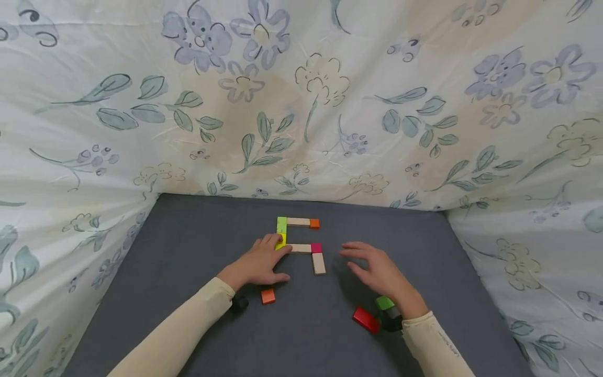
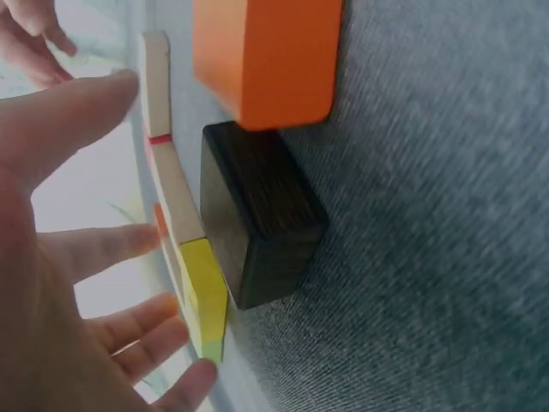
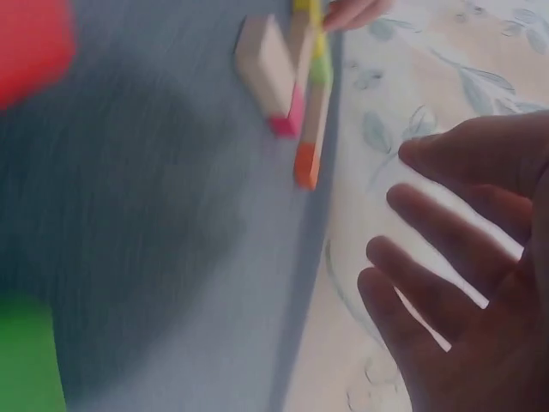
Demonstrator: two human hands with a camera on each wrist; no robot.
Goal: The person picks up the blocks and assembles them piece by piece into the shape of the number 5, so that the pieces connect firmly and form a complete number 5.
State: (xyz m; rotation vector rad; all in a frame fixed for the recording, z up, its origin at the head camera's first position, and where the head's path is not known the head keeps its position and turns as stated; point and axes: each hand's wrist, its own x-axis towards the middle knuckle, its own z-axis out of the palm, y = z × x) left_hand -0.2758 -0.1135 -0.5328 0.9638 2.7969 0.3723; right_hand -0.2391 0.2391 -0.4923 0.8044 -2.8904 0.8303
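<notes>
Row [image 1: 301, 248] of little blocks just past the left hand [image 1: 256, 266], with the yellow block [image 2: 204, 287] right by the fingertips. Fingers spread there, gripping nothing; maybe touching the yellow block, maybe only over it — cannot tell. Right hand [image 1: 379, 269] loose and empty too, in the air, with the pale end block [image 1: 319, 264] off to its left.

Easy to bump the yellow block out of line, from one low finger or a fast pull back of the left hand. Could also knock the pale end block crooked by swinging the right hand too far left. Could hit the red block [image 1: 366, 320] or green block [image 1: 384, 302], near the right wrist, by dropping that wrist.

In the left wrist view, a dark block [image 2: 257, 215] below the left hand, between the orange block [image 2: 287, 60] and the row. In the head view, seemingly hidden by that hand — so, easy to hit. In the right wrist view, a plain gap between right fingertips and row, harder to judge from above.
</notes>
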